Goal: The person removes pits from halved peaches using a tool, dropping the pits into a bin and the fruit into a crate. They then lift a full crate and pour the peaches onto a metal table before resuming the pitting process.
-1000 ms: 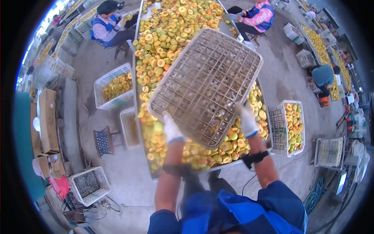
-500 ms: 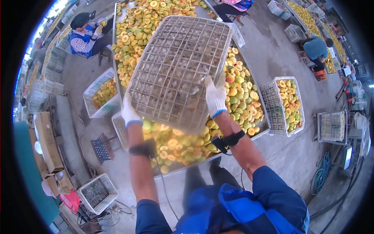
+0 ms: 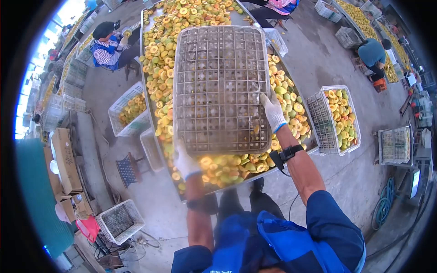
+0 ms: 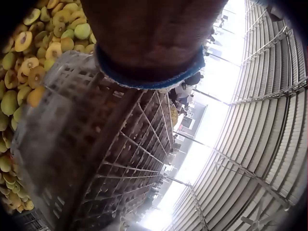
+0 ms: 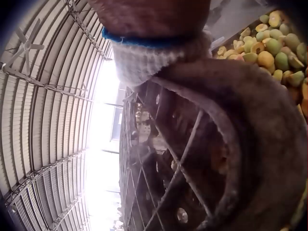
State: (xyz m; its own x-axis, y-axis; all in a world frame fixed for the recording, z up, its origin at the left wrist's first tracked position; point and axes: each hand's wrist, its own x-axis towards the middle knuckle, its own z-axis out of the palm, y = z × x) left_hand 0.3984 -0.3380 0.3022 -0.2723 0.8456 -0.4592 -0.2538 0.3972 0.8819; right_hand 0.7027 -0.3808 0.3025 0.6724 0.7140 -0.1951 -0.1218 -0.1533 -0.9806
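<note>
A plastic crate [image 3: 223, 91], its gridded bottom turned up, hangs over a metal table [image 3: 291, 77] heaped with halved, pitted peach-like fruit [image 3: 161, 77]. White knit gloves cover both hands. My right hand [image 3: 274, 113] grips the crate's right side, low down, with fingers at the edge. At the near left corner, my left hand [image 3: 184, 163] holds the crate and is blurred. In the left wrist view the crate wall [image 4: 72, 110] slants below the cuff, the fingers hidden. The right wrist view has the crate's rounded corner [image 5: 226, 120] close to the glove cuff [image 5: 144, 60].
A white crate of fruit [image 3: 325, 132] stands right of the table, another [image 3: 120, 127] on the left. Beside the latter are a small pale bin [image 3: 152, 148] and a stool [image 3: 127, 170]. A seated person [image 3: 109, 50] works at the far left. An empty-looking crate [image 3: 120, 223] lies nearer.
The crate has swung from a slanted pose to nearly square with the table. My left hand has come lower, toward the near left corner; the right stays on the right side.
</note>
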